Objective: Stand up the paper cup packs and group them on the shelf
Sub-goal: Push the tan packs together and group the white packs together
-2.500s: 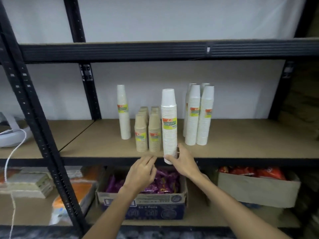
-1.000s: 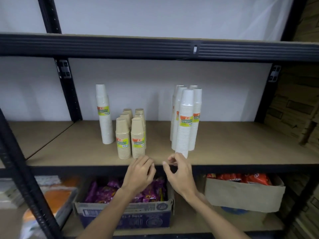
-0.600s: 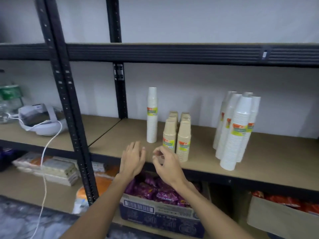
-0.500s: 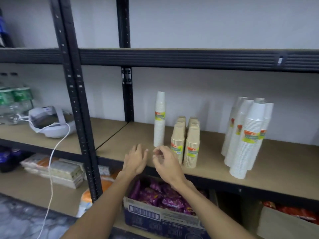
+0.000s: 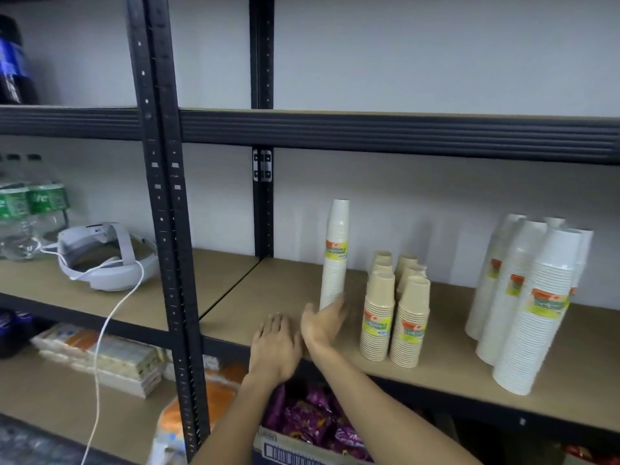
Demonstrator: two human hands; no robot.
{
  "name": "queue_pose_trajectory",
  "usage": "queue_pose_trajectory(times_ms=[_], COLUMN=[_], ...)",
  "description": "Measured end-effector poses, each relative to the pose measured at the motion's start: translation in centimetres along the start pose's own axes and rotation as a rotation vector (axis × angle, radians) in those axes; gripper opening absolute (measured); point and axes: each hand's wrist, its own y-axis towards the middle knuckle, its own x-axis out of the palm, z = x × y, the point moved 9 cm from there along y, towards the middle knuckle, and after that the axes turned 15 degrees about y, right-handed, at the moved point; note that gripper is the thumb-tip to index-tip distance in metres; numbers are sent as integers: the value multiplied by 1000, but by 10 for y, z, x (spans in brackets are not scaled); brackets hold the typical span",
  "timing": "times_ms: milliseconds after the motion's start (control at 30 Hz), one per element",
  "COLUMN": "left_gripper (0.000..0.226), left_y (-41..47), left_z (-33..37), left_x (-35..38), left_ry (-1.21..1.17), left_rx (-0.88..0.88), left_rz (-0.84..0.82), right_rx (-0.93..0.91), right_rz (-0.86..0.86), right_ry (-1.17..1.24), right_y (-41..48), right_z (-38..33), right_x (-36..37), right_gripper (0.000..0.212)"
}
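A single tall white cup pack (image 5: 335, 253) stands upright on the wooden shelf (image 5: 275, 297), left of several short brown cup packs (image 5: 394, 307). Several tall white packs (image 5: 533, 297) stand grouped at the right. My right hand (image 5: 323, 322) reaches toward the base of the single white pack with fingers stretched out; whether it touches the pack I cannot tell. Flat above the shelf's front edge is my left hand (image 5: 275, 347), fingers straight, holding nothing.
A black upright post (image 5: 164, 229) splits the shelving. On the left shelf lie a white headset (image 5: 104, 260) with a cable and water bottles (image 5: 30, 213). Below is a box of purple snack bags (image 5: 312, 421).
My view has swung left. After setting the white pack down with the right group and letting go, my right hand has moved left to the lone white pack; my left hand followed.
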Motion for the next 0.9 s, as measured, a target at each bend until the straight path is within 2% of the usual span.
queue_pose_trajectory(times_ms=[133, 300, 467, 600, 733, 900], left_gripper=[61, 61, 63, 62, 51, 43], left_y=[-1, 0, -4, -19, -51, -94], left_z=[1, 2, 3, -1, 2, 44], left_x=[0, -1, -8, -15, -24, -45], left_ry=[-2, -9, -68, -207, -237, -286], left_rx=[-9, -21, 17, 82, 114, 218], left_rz=[12, 20, 11, -44, 50, 152], right_rx=[11, 14, -64, -121, -146, -156], right_rz=[65, -34, -245, -353, -441, -483], right_ry=[-39, -101, -134, -235, -190, -153], right_y=[37, 53, 19, -18, -55, -83], right_z=[6, 6, -12, -24, -39, -51], right_x=[0, 5, 0, -34, -79, -131], right_gripper=[86, 46, 45, 54, 55, 49])
